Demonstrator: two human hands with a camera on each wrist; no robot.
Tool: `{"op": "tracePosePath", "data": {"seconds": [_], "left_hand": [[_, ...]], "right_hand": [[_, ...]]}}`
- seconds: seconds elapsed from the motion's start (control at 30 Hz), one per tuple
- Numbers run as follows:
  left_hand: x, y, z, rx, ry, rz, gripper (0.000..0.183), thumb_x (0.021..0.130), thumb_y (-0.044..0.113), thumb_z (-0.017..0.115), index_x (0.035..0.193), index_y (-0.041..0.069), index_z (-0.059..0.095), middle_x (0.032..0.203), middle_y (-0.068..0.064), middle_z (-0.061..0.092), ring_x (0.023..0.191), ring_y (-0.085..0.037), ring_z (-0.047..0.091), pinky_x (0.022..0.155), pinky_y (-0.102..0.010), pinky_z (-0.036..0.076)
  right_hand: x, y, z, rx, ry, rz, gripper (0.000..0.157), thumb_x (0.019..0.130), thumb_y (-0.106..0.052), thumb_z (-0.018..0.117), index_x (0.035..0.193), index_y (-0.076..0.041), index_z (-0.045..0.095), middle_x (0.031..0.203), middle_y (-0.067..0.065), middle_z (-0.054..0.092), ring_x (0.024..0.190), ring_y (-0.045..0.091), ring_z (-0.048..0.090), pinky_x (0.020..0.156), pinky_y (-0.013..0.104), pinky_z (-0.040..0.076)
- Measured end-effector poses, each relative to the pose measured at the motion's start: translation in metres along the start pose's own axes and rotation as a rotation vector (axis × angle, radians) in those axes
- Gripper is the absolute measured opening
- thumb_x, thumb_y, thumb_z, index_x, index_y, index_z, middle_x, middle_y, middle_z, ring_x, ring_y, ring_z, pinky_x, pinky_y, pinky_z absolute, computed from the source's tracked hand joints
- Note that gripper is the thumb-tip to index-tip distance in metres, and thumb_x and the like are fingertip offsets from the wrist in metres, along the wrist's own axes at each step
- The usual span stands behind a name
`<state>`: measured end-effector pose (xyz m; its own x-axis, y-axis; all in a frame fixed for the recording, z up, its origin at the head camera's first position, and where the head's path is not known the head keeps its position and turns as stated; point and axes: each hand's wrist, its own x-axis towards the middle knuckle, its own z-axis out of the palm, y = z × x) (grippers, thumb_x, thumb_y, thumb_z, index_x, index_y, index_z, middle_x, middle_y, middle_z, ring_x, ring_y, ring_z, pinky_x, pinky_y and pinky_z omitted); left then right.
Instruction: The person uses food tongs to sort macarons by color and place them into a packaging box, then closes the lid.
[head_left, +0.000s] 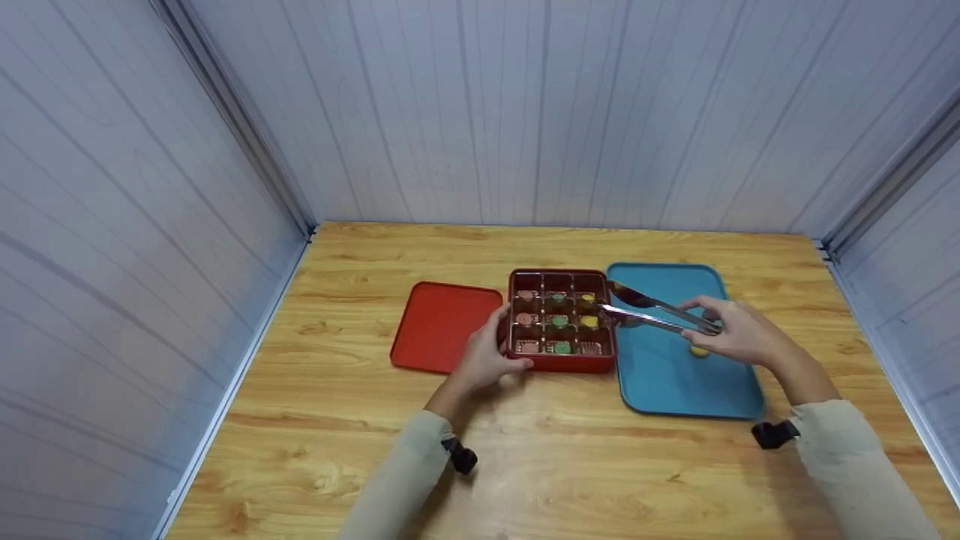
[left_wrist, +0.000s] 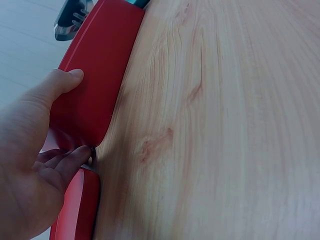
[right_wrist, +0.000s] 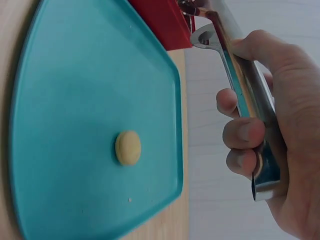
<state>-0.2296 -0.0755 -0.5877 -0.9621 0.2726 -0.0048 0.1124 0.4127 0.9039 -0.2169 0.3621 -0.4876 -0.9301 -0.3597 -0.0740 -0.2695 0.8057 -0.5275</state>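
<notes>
A red box (head_left: 574,364) with a clear divided insert stands mid-table. Its left column holds pink round pieces (head_left: 525,320), the middle green ones (head_left: 559,321), the right two yellow ones (head_left: 589,322); the front-right compartment shows a bare bottom. My left hand (head_left: 486,358) grips the box's front-left corner, thumb on the front wall, fingers along the left side. In my right hand (head_left: 739,330) are metal tongs (right_wrist: 245,85), their arms spread and their ends at the box's right edge. Below that hand, a yellow macaron-like piece (right_wrist: 128,148) lies on the blue tray (right_wrist: 75,100).
A red lid (head_left: 439,322) lies flat at the box's left. The blue tray adjoins the box on its right. Pale panels (head_left: 487,112) wall the wooden table (head_left: 555,465) at the back and both sides.
</notes>
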Motion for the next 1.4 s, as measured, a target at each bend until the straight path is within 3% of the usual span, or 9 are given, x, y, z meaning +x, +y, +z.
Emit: {"op": "tracePosePath", "data": {"seconds": [0.27,0.53,0.7,0.87,1.2,1.4], "left_hand": [[-0.002,0.003,-0.001,-0.013,-0.002,-0.021,0.117,0.081,0.013,0.101,0.177,0.014,0.033,0.174,-0.02,0.053,0.159,-0.042,0.055,0.137,-0.054,0.042],[0.001,-0.006,-0.001,0.016,0.006,0.037,0.113,0.082,0.019,0.101,0.175,0.011,0.037,0.168,-0.02,0.059,0.154,-0.037,0.061,0.13,-0.048,0.051],[-0.002,0.002,-0.001,-0.031,-0.006,-0.001,0.116,0.082,0.01,0.1,0.176,0.011,0.033,0.175,-0.019,0.052,0.159,-0.039,0.056,0.136,-0.051,0.044],[-0.002,0.002,-0.001,-0.023,0.0,-0.009,0.116,0.08,0.009,0.101,0.176,0.011,0.034,0.174,-0.02,0.052,0.16,-0.039,0.055,0.137,-0.051,0.042],[-0.001,0.003,-0.001,-0.046,-0.009,0.0,0.116,0.082,0.01,0.099,0.177,0.01,0.032,0.174,-0.021,0.051,0.159,-0.041,0.056,0.134,-0.051,0.046],[0.0,0.0,-0.001,0.006,0.002,0.001,0.115,0.081,0.017,0.101,0.175,0.011,0.036,0.17,-0.02,0.057,0.157,-0.04,0.058,0.134,-0.051,0.047]], "right_hand": [[-0.017,0.013,-0.005,-0.028,0.041,-0.011,0.044,0.104,-0.026,0.083,0.141,-0.006,0.071,0.091,0.008,0.076,0.063,0.008,0.05,0.057,0.026,0.041],[-0.036,0.03,-0.009,-0.028,0.065,-0.011,0.04,0.104,-0.023,0.082,0.137,-0.003,0.073,0.088,0.006,0.076,0.062,0.004,0.047,0.056,0.025,0.04],[-0.048,0.041,-0.011,-0.032,0.06,0.01,0.04,0.104,-0.023,0.081,0.138,-0.003,0.073,0.089,0.006,0.077,0.063,0.004,0.049,0.058,0.025,0.042],[-0.058,0.05,-0.014,0.002,0.044,0.049,0.04,0.105,-0.022,0.08,0.139,-0.002,0.072,0.083,0.003,0.073,0.054,0.003,0.042,0.051,0.025,0.039],[-0.071,0.067,-0.024,-0.006,0.026,0.1,0.042,0.106,-0.022,0.078,0.14,0.001,0.069,0.078,0.0,0.069,0.05,0.004,0.04,0.048,0.025,0.038],[-0.079,0.074,-0.027,0.02,-0.005,0.139,0.044,0.109,-0.029,0.075,0.142,0.0,0.068,0.078,0.002,0.072,0.046,0.004,0.041,0.045,0.026,0.041]]}}
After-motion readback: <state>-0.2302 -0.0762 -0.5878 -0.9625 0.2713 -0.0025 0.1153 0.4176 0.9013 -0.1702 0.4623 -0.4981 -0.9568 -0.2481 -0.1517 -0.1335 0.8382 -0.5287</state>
